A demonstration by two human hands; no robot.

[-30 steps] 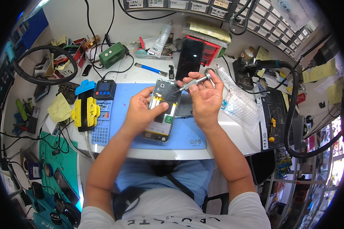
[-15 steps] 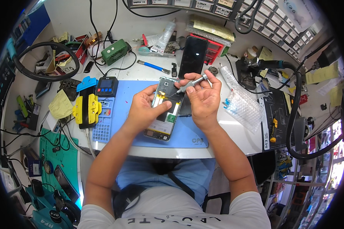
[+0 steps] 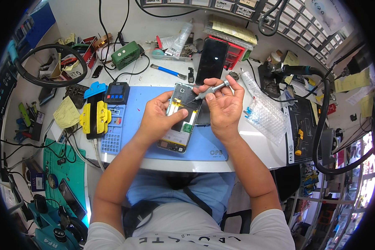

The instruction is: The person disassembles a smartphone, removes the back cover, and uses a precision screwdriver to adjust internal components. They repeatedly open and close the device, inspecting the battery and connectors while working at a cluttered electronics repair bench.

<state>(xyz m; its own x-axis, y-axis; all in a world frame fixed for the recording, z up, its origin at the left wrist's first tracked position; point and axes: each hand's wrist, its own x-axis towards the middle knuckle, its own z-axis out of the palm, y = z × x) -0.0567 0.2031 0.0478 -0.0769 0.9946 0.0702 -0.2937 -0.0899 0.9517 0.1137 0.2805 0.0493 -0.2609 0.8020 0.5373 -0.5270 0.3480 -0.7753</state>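
Note:
An opened phone (image 3: 176,136) with its back off shows its battery and inner parts, slightly tilted above the blue mat (image 3: 140,109). My left hand (image 3: 159,116) grips it along the left side, the thumb lying across the battery. In my right hand (image 3: 228,109) is a silver screwdriver (image 3: 211,91), held between thumb and fingers. Its thin tip reaches the upper part of the phone; whether it sits in a screw is too small to tell. Beneath the phone's right side, a dark flat piece (image 3: 204,117) partly shows on the mat.
Behind the mat a black phone (image 3: 211,60) leans against a red drawer box (image 3: 234,57). A blue-handled blade tool (image 3: 168,71) lies to its left. Yellow clamps (image 3: 86,119) stand left, bubble wrap (image 3: 266,119) lies right. A thick black hose (image 3: 319,125) loops at far right.
Both hands, the phone and the screwdriver have shifted very slightly; the grips are the same. The screwdriver's tip stays at the phone's upper part.

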